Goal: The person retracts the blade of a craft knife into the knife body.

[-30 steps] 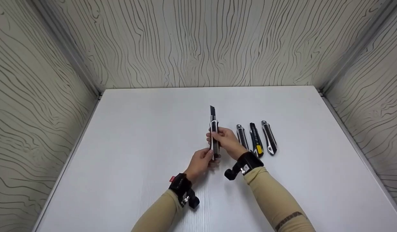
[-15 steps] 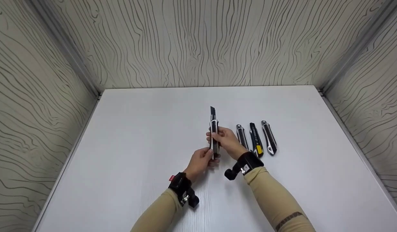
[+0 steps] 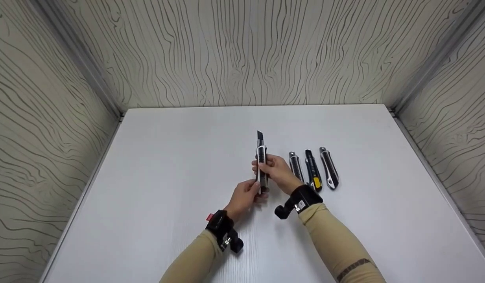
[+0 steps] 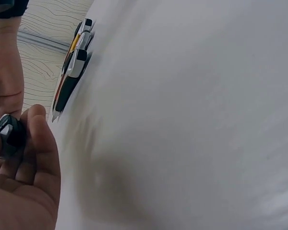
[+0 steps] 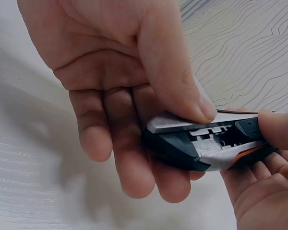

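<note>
A utility knife (image 3: 262,157) with a silver and dark handle points away from me, its dark blade (image 3: 260,136) out at the far end. My right hand (image 3: 279,172) holds the handle midway; in the right wrist view its thumb (image 5: 278,128) presses by the dark slider (image 5: 247,129). My left hand (image 3: 242,198) pinches the butt end, thumb on one side and fingers beneath, as the left wrist view shows with the handle's end (image 4: 12,134). Three more utility knives lie right of my hands: a grey one (image 3: 295,163), a black and yellow one (image 3: 313,171) and another grey one (image 3: 329,169).
The white table (image 3: 167,165) carries the knives. A wood-patterned panel (image 3: 242,55) stands along its far edge, with side panels left (image 3: 41,149) and right (image 3: 458,118). My right forearm (image 3: 340,243) passes close to the nearest lying knife.
The exposed blade of the held knife has become slightly shorter, its tip lower in the head view. Both hands stay almost in place, and the lying knives have not moved.
</note>
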{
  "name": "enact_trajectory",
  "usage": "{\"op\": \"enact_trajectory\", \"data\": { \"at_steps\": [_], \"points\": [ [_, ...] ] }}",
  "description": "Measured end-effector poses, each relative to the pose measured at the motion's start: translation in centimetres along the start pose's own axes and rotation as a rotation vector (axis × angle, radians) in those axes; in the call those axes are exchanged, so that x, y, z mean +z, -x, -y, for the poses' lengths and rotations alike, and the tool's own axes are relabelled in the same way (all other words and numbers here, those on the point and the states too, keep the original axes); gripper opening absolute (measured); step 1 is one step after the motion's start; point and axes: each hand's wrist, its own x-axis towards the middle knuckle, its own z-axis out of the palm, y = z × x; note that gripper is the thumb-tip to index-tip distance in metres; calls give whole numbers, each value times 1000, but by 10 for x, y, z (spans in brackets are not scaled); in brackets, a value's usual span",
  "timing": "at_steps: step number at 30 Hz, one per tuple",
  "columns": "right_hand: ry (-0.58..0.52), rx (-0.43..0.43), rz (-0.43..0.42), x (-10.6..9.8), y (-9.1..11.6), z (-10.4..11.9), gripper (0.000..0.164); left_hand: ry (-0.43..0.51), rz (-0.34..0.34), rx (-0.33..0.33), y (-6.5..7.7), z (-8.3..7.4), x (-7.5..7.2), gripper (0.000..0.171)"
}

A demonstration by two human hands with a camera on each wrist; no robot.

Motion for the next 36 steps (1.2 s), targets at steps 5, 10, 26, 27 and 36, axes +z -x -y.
{"op": "enact_trajectory", "data": {
  "at_steps": [5,10,26,27,36],
  "points": [
    [19,-12,0,0,1,-1,40,10,-3,5,0,0,1,31],
    [24,-11,1,0,1,-2,43,14,-1,6,1,1,2,30],
    [69,10,22,0,4,-3,47,38,0,0,2,5,4,32],
    [69,11,22,0,4,-2,47,41,3,-1,2,5,3,32],
    [49,8,12,-2,5,0,49,107,36,-39,6,0,3,37]
  ]
}}
